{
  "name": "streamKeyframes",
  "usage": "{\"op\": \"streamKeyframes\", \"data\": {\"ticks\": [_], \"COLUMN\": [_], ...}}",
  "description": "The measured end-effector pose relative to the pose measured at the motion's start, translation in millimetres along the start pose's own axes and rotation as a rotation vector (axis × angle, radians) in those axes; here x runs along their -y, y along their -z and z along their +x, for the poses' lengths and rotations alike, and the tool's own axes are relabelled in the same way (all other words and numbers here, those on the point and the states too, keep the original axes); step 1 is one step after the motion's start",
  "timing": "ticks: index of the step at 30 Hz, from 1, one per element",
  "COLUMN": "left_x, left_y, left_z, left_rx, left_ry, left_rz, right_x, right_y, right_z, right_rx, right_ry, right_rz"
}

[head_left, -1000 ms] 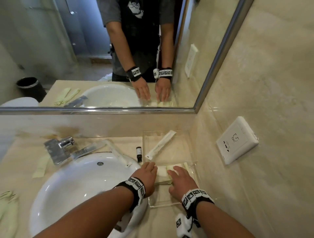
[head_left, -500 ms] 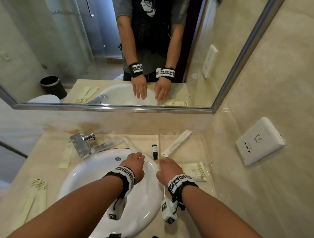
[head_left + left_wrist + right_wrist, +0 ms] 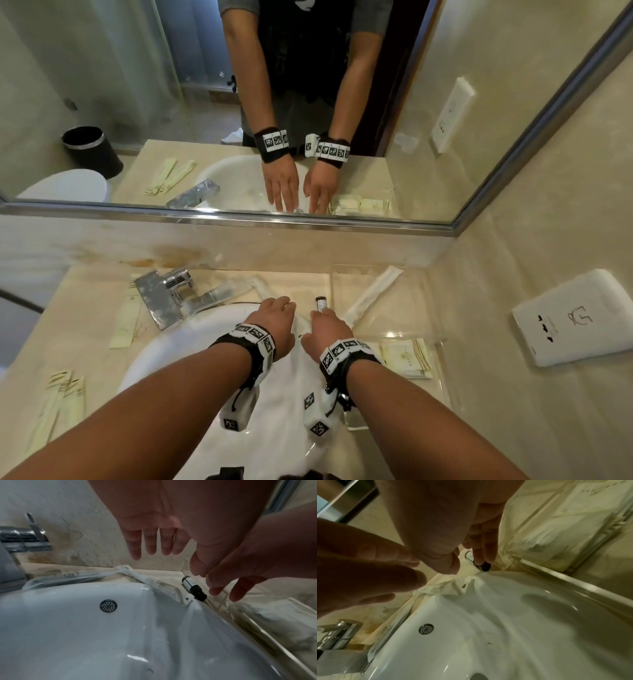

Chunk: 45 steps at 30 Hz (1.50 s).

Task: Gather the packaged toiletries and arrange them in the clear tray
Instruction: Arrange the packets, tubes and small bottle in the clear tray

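Observation:
Both hands hover over the back rim of the white sink (image 3: 191,346). My left hand (image 3: 277,318) is open with straight fingers (image 3: 154,545) above a long clear-wrapped packet (image 3: 154,582) lying on the rim. My right hand (image 3: 327,329) reaches down with its fingertips (image 3: 484,553) at a small dark bottle (image 3: 321,303) lying beside the clear tray (image 3: 397,315); it grips nothing. In the tray lie a long white packet (image 3: 373,296) and cream sachets (image 3: 407,358).
A chrome faucet (image 3: 161,298) stands at the back left, with a clear-wrapped packet (image 3: 219,294) beside it. Pale packets lie on the counter at the left (image 3: 126,322) and front left (image 3: 61,404). A wall socket (image 3: 575,318) and a mirror border the space.
Both hands left the tray and moved left and back to the sink's rear rim. The cream sachets stayed in the tray. My right fingers now reach the small bottle.

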State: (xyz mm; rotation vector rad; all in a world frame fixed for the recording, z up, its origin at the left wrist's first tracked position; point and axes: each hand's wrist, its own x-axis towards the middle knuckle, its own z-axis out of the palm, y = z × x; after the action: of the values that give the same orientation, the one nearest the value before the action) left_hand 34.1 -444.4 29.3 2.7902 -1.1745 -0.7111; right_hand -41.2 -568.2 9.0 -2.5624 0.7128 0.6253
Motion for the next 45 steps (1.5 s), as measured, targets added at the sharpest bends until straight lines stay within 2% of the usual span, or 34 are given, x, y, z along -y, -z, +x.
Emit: {"op": "streamKeyframes", "data": {"ticks": [12,22,27,34,41,45], "left_x": [19.2,11.7,18.5,16.9,-10.7,-40.1], "left_y": [-16.5,-26.3,-30.0,-18.7,-0.9,-0.2], "left_z": [35.3,48.2,45.4,39.7,25.2,15.5], "left_rx": [0.090,0.107,0.105,0.058,-0.029,-0.024], "left_ry": [-0.050,-0.070,-0.037,-0.025,-0.092,-0.141], "left_rz": [0.016,-0.034,-0.036,-0.049,-0.027,-0.014], "right_x": [9.9,9.1,10.9,16.8,-0.4,-27.5], "right_y": [-9.5,-4.5,-9.3,-0.6,21.6,29.5], "right_z": [43.1,58.8,58.3,42.9,2.3,-28.8], "right_rx": [0.080,0.182,0.144,0.018,-0.058,-0.097], "right_ry": [-0.152,-0.053,-0.076,-0.028,-0.008,-0.037], "right_rz": [-0.039,-0.095,-0.033,0.080,0.114,0.130]}}
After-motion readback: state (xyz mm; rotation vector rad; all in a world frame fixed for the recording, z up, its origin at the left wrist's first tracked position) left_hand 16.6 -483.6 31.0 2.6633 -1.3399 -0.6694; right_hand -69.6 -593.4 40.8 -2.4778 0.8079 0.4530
